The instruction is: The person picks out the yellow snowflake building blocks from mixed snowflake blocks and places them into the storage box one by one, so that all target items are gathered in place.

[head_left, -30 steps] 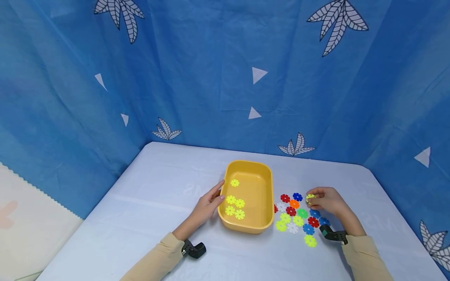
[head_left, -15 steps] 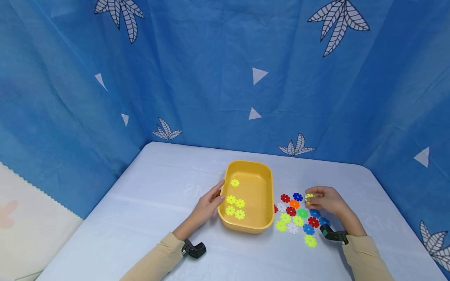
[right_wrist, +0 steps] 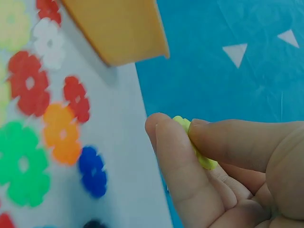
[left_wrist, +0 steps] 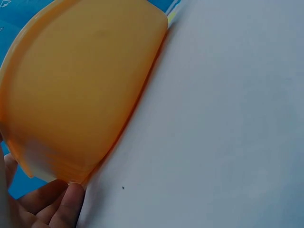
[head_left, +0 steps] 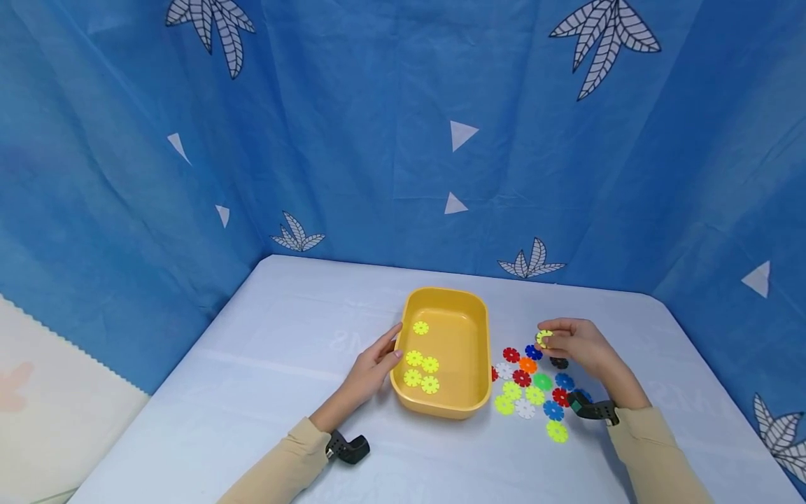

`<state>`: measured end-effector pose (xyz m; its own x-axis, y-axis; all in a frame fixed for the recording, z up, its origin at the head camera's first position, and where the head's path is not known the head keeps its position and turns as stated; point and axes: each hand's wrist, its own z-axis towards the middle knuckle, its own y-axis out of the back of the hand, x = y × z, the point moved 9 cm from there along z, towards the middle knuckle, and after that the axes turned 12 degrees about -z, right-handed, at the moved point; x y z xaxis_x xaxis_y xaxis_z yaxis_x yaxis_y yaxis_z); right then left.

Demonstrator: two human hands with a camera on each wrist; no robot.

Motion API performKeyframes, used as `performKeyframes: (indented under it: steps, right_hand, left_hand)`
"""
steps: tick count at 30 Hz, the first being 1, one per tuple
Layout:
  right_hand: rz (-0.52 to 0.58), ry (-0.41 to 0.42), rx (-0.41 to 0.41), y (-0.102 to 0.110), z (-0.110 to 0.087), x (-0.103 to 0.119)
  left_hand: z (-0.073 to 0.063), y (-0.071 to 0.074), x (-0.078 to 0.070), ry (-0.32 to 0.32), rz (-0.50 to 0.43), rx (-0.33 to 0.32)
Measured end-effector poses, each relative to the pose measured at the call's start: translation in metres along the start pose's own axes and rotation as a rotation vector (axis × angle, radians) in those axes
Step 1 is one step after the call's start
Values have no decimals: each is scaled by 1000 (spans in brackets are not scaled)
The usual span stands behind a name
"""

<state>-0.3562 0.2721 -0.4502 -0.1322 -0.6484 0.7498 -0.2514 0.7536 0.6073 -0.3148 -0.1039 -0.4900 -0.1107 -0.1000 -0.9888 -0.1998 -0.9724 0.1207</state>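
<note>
Yellow disc pinched in right hand

Above table, toward far right corner. Bin: five discs inside, left side; left hand touching left rim, fingers relaxed. Loose discs, mixed colours: between bin and table's right edge.

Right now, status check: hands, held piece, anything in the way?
Right hand pinches yellow disc above table. Left hand holds tray by its left side. Loose discs beside tray; no obstruction visible.
</note>
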Motion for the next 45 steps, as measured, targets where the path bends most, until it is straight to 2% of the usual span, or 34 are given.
performKeyframes:
  steps: [10,21,28,40,45]
  right_hand:
    - [-52,70,44,-11,11,58]
    - [-56,143,88,-38,27,112]
    - [-29,147,129,-62,41,128]
    - [3,136,165,-93,50,147]
    - [11,130,180,-106,55,150]
  left_hand:
    - [-1,1,-2,-17,6,14]
    - [-1,0,0,-16,-4,5]
    - [-1,0,0,-29,-2,8]
    - [-1,1,-2,-14,-22,2]
    - [-1,-1,-1,-9,3,9]
